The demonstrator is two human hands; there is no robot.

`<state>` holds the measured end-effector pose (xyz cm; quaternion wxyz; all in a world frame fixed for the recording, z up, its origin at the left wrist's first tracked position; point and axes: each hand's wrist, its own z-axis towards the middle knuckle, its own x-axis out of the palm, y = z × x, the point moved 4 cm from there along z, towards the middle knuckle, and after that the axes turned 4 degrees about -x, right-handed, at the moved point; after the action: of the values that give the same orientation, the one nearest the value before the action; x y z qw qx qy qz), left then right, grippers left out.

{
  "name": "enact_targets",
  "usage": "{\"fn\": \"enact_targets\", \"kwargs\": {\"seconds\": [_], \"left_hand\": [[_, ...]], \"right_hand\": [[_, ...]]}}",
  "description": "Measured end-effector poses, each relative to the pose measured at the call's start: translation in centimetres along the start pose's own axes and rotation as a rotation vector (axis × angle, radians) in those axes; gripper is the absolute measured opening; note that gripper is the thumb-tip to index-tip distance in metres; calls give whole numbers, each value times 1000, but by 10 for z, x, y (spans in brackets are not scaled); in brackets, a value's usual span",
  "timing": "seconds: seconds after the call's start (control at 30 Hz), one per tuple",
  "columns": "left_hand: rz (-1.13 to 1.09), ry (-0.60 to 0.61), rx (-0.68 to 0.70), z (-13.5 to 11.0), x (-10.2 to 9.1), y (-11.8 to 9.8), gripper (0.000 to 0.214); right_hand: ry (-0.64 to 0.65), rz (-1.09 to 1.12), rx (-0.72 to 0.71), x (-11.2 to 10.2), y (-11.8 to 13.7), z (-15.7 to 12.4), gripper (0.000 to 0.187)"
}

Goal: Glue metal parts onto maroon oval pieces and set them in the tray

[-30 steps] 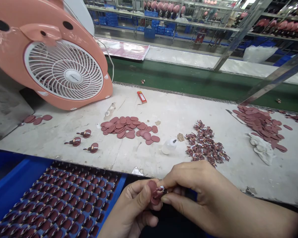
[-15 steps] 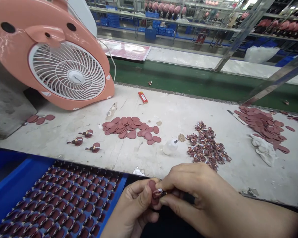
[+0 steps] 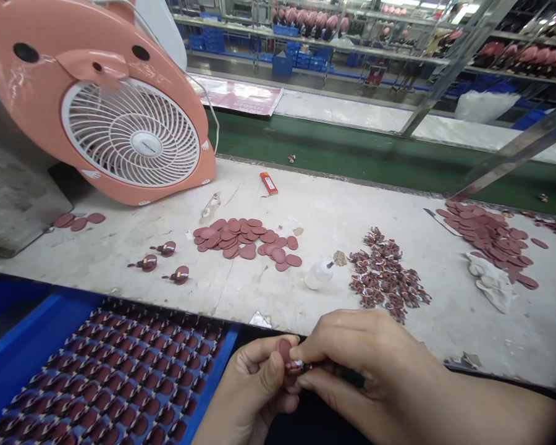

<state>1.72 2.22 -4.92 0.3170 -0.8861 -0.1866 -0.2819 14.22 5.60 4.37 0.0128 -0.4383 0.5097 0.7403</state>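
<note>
At the near edge of the white workbench [image 3: 352, 216], my left hand [image 3: 252, 395] pinches a small maroon oval pad [image 3: 285, 351] between thumb and fingers. My right hand [image 3: 356, 355] is closed on a small dark clip piece [image 3: 295, 367] pressed against that pad. A loose heap of maroon pads [image 3: 248, 238] lies mid-table. Right of it is a pile of small dark clip pieces [image 3: 387, 269]. Three joined pad-and-clip pieces [image 3: 164, 262] rest on the table to the left.
A blue tray [image 3: 28, 346] at the lower left holds several rows of joined pieces. A pink fan [image 3: 106, 99] stands at the back left. A small white glue bottle [image 3: 317, 273], an orange lighter [image 3: 269, 183], a white rag [image 3: 491, 281] and another pad pile [image 3: 486, 238] lie on the bench.
Both hands stay together on the pad and clip, with only small finger shifts. The view has drifted slightly, so the fan and table items sit a little further right.
</note>
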Motion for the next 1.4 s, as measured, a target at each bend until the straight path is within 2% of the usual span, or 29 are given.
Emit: {"fn": "enact_targets", "kwargs": {"seconds": [0.27, 0.87, 1.13, 1.23, 1.3, 1.4], "left_hand": [[-14, 20, 41, -2, 0, 1, 32], [-36, -33, 73, 0, -5, -2, 31], [-100, -89, 50, -3, -14, -14, 30], [-144, -89, 44, -2, -22, -17, 27], [-209, -92, 40, -2, -29, -18, 24], [-332, -88, -3, -1, -40, -18, 30]], "right_hand": [[26, 11, -18, 1, 3, 0, 8], [-2, 29, -26, 4, -2, 5, 8], [82, -4, -8, 15, -5, 19, 10], [139, -54, 0, 18, -2, 29, 14], [164, -101, 12, 16, 2, 35, 23], [106, -169, 2, 5, 7, 44, 38]]}}
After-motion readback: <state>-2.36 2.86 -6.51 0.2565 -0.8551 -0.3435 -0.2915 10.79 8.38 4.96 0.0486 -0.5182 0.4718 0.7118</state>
